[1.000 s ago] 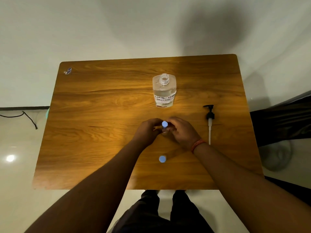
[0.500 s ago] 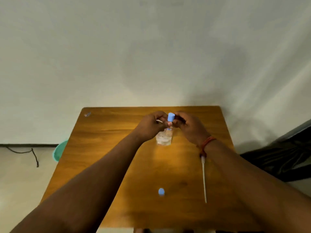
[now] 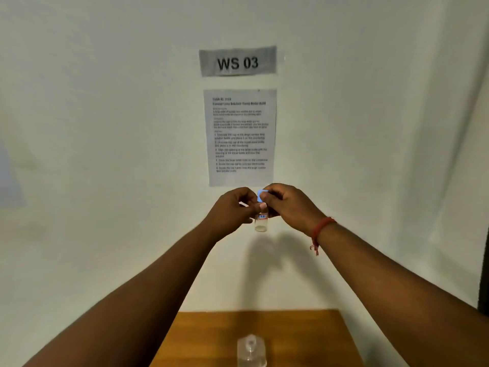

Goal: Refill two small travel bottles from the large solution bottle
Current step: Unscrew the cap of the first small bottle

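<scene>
Since the earlier frames both hands have gone up with the small travel bottle, from low over the table to chest height in front of the wall, and the view has tilted up so only the table's far strip shows. The second blue cap and the pump head seen lower on the table earlier are now out of view.

Landmark: travel bottle. Left hand sits just left of it, fingers pinched on its neck and upper body to hold it upright and steady. Right hand is just right and above, fingertips closed on the blue cap, which sits at the top of the bottle. Looks like a twisting grip; cannot tell whether the cap is going on or coming off, nor whether the threads are engaged. The bottle is clear, with a small label and some pale liquid at the bottom; level hard to read.

Raised like this probably so the cap and neck are easy to see while turning.

Large solution bottle stands well below the travel bottle on the table, blurred, apparently open-topped. Instruction sheet and WS 03 sign hang on the wall above. Red thread bracelet on right wrist.
</scene>
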